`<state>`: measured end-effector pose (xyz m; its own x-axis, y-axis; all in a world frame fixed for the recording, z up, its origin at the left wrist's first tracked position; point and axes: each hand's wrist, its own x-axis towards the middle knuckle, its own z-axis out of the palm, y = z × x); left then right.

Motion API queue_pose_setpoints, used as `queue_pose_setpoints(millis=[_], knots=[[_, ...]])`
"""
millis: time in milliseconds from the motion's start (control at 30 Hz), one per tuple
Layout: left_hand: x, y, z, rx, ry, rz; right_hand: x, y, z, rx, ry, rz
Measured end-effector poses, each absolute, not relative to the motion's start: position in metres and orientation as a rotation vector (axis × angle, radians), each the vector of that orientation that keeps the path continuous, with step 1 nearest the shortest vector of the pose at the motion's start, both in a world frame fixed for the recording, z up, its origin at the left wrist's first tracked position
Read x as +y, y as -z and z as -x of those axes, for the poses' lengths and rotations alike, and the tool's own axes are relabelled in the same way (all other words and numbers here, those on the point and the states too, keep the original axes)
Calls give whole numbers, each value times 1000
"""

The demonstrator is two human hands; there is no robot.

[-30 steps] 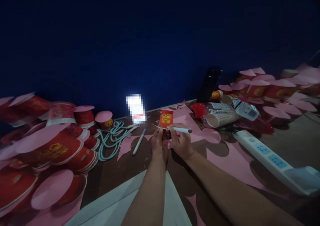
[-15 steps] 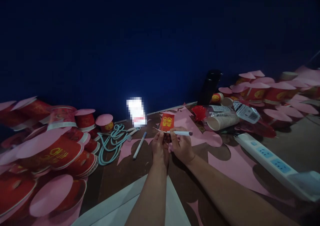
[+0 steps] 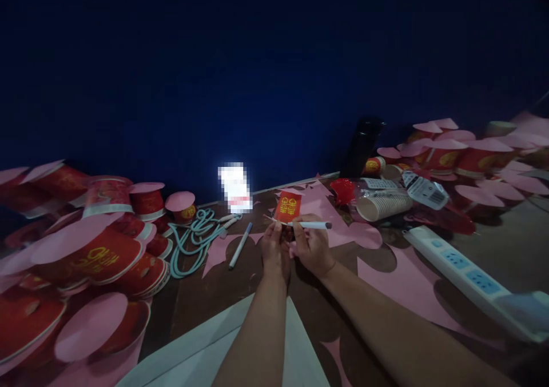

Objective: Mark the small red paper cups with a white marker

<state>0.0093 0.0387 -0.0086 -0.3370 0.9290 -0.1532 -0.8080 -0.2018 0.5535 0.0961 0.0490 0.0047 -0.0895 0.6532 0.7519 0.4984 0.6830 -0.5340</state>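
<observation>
My left hand point(image 3: 273, 248) is closed on the near end of a small red paper cup point(image 3: 290, 206) with yellow characters. A bit of pink paper shows at the cup's far end. In my right hand point(image 3: 312, 250), a white marker pen point(image 3: 314, 225) is pinched, its dark end pointing right. The pen lies across the cup's near end, close to my left fingertips; whether its tip touches is too small to tell. Another marker pen point(image 3: 240, 246) lies on the table, left of my hands. Pink paper also shows between the hands.
Red cups with pink discs point(image 3: 180, 202) crowd the left side and the far right. A teal cord point(image 3: 189, 261), a bright phone screen point(image 3: 235, 187), cut pink paper point(image 3: 398, 284), nested paper cups point(image 3: 386, 206), a black bottle point(image 3: 362, 147) and a power strip point(image 3: 463, 278) surround my hands.
The view has shifted very slightly. Both hands keep their hold on the cup and the marker pen, with almost no movement between them.
</observation>
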Motion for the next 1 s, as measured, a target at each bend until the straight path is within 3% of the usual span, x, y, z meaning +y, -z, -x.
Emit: queue_pose_setpoints(millis=[1000], knots=[[39,9,-11,753,-1829,-277,51,-3,-94,-1733,-103,894]])
